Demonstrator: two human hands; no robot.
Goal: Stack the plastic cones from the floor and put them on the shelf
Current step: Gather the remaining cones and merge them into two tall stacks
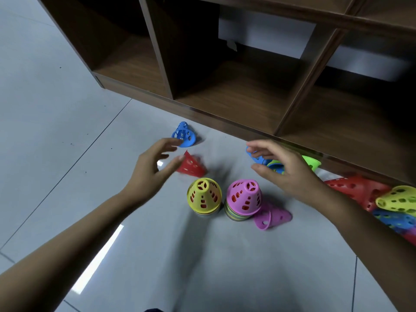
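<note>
Two upright cone stacks stand on the floor (67, 131) mid-frame, side by side and nearly touching: yellow-topped stack (203, 197) on the left, pink-topped stack (244, 199) on the right. A loose pink cone (273, 216) lies on its side against the right base of the pink-topped stack. A red cone (191, 166) lies on its side just beyond the yellow-topped stack, motion-blurred. The left hand (153, 170) hovers beside it, fingers spread and loosely bent, holding nothing; the thumb tip is at the red cone's narrow end, contact unclear. A blue cone (183, 135) lies tipped over just past the left fingertips. The right hand (286, 172) is open too, fingers relaxed, gripping nothing, above a second blue cone (253, 155) and a green-and-blue cone (276, 167), both partly hidden by it. A green cone (313, 162) lies right of that hand, close to the shelf base. At far right bigger cones lie piled on their sides: large red cone (358, 189), large yellow cone (398, 200), large blue cone (392, 219). The brown wooden shelf (236, 102) runs across the top, its bottom compartments facing the floor.
</note>
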